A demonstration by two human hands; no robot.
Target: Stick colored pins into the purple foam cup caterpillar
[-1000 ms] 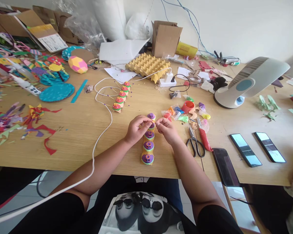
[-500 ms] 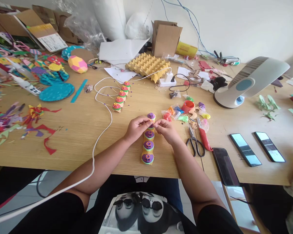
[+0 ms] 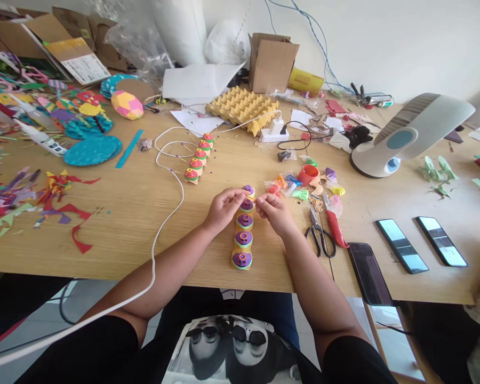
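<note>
Carton strip [image 3: 244,241] (scissors [image 3: 316,225] right) on table [image 3: 124,197]

Bright, diffuse light pales the wooden tabletop [image 3: 460,213] at right; two smartphones [image 3: 402,246] gleam (lit or reflecting, unclear); wide-angle distortion stretches the desk fan [image 3: 402,138].

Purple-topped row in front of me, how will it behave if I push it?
The purple-topped row would probably slide rather than roll, as it lies long and low on the table. It may flex at the dips between its bumps.
</note>
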